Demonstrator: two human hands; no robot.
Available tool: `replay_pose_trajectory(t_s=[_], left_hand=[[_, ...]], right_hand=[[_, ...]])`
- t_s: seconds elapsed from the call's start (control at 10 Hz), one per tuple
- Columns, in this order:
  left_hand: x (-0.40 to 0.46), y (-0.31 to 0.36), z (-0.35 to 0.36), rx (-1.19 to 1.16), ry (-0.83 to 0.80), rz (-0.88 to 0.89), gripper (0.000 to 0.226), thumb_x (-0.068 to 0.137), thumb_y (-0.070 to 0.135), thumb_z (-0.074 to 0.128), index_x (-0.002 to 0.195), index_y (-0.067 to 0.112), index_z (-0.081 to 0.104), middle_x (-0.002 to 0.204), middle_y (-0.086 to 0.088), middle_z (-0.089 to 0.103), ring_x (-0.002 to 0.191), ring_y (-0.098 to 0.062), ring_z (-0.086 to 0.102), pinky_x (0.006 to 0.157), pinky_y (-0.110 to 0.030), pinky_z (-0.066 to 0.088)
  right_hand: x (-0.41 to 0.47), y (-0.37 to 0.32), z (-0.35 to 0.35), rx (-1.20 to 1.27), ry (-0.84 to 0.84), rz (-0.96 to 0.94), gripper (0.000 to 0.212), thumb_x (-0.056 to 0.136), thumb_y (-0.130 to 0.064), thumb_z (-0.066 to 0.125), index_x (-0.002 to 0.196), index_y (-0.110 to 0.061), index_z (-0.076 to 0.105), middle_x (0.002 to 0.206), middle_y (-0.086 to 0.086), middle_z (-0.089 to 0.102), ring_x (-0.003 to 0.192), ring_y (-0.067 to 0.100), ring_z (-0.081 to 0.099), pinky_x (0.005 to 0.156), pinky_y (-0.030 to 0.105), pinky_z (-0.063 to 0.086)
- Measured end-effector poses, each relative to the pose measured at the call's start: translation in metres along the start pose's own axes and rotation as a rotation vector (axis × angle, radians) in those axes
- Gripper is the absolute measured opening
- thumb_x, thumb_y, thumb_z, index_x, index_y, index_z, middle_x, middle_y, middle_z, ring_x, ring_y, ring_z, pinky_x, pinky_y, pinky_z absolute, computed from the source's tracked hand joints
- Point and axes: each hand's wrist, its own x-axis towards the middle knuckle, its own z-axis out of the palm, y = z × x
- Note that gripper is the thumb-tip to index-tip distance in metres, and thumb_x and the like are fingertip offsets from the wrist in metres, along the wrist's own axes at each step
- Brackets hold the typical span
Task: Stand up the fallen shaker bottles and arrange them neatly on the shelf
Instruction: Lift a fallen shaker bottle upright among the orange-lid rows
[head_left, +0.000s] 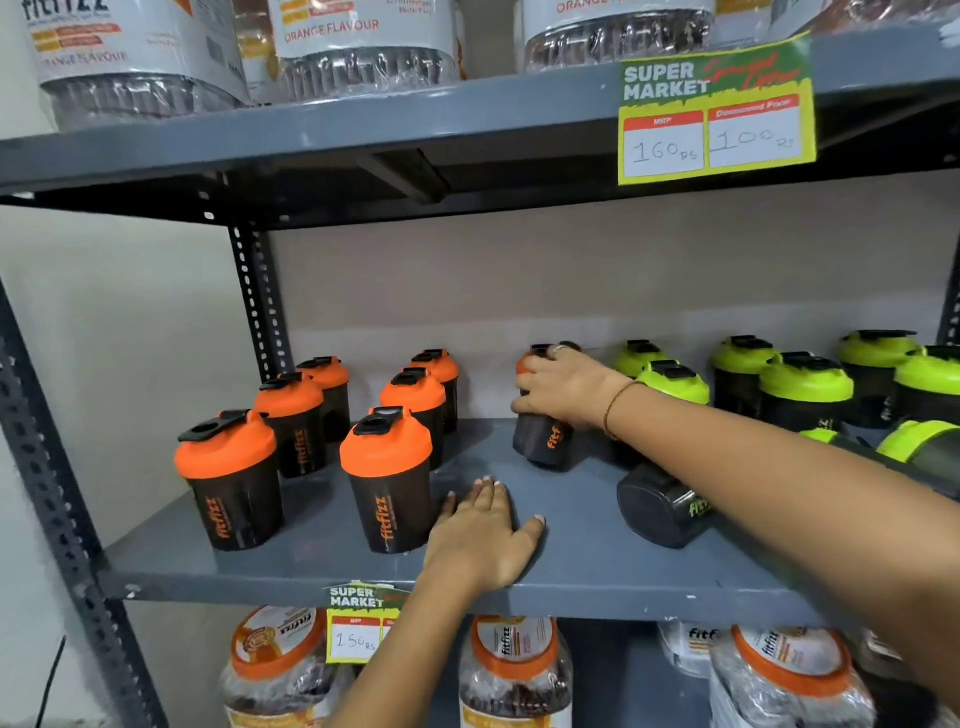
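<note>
shelf (571, 525): grey painted metal, smooth, faint sheen
upright (254, 291): perforated metal angle, dark grey, matt
orange lids (387, 441): smooth plastic, satin
green lids (805, 382): smooth plastic, slightly glossy
shaker bodies (389, 514): dark translucent plastic, printed lettering
fallen shaker (660, 506): smoky plastic, glossy base
price card (717, 114): printed paper, handwritten figures
jars (514, 675): clear plastic, glossy film wrap

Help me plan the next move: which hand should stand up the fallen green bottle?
Probably the left hand: it lies flat and empty on the shelf, beside the fallen green bottle. The right hand is busy gripping an orange bottle.
</note>
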Motion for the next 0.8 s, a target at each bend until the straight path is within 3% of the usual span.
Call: replay_pose_trajectory(t_s=[0.2,0.4,0.5,0.6,0.7,0.8], left_hand=[[0.000,0.000,0.000,0.007,-0.009,-0.003,0.080,0.091,0.062,0.017,0.153,0.013,0.009,0.163,-0.004,0.004,0.149,-0.016,-0.001,0.120,-0.041,-0.004],[0.002,0.000,0.001,0.006,-0.003,0.004,0.080,0.091,0.062,0.017,0.153,0.012,0.008,0.163,-0.005,0.004,0.149,-0.017,-0.001,0.119,-0.042,-0.004],[0.002,0.000,0.001,0.008,-0.001,0.002,0.080,0.091,0.062,0.017,0.153,0.012,0.008,0.163,-0.005,0.004,0.149,-0.017,-0.001,0.119,-0.042,-0.005],[0.001,0.000,0.002,0.003,0.000,0.004,0.080,0.091,0.062,0.016,0.153,0.012,0.008,0.163,-0.004,0.003,0.149,-0.017,-0.001,0.119,-0.041,-0.006],[0.000,0.000,0.002,-0.006,0.003,0.017,0.080,0.091,0.062,0.016,0.153,0.012,0.008,0.163,-0.004,0.004,0.149,-0.017,-0.001,0.118,-0.041,-0.006],[0.000,-0.002,0.001,0.002,0.002,0.024,0.079,0.091,0.061,0.016,0.153,0.012,0.008,0.163,-0.005,0.003,0.149,-0.018,0.000,0.118,-0.041,-0.006]], right_hand=[[0.014,-0.024,0.000,-0.290,0.006,-0.160,0.042,0.096,-0.019,0.058,0.137,-0.027,0.052,0.141,0.004,0.051,0.136,0.031,0.040,0.101,0.046,0.039],[0.015,-0.040,0.006,-0.386,0.013,-0.126,0.051,0.094,-0.019,0.061,0.144,-0.021,0.048,0.146,0.008,0.049,0.140,0.035,0.035,0.103,0.050,0.036],[0.009,-0.042,0.005,-0.385,0.029,-0.110,0.065,0.097,-0.018,0.058,0.155,-0.019,0.029,0.156,0.012,0.036,0.145,0.035,0.028,0.114,0.050,0.028],[-0.006,-0.034,-0.004,-0.281,0.106,-0.037,0.073,0.100,-0.012,0.051,0.159,-0.018,0.009,0.166,0.014,0.013,0.152,0.034,0.015,0.120,0.052,0.014],[-0.036,-0.007,-0.030,-0.043,0.230,0.151,0.075,0.093,-0.017,0.058,0.157,-0.021,0.020,0.163,0.013,0.022,0.149,0.034,0.024,0.115,0.050,0.025],[-0.078,0.023,-0.050,0.257,0.210,0.418,0.071,0.083,-0.033,0.064,0.148,-0.023,0.038,0.148,0.010,0.043,0.135,0.033,0.041,0.101,0.048,0.041]])
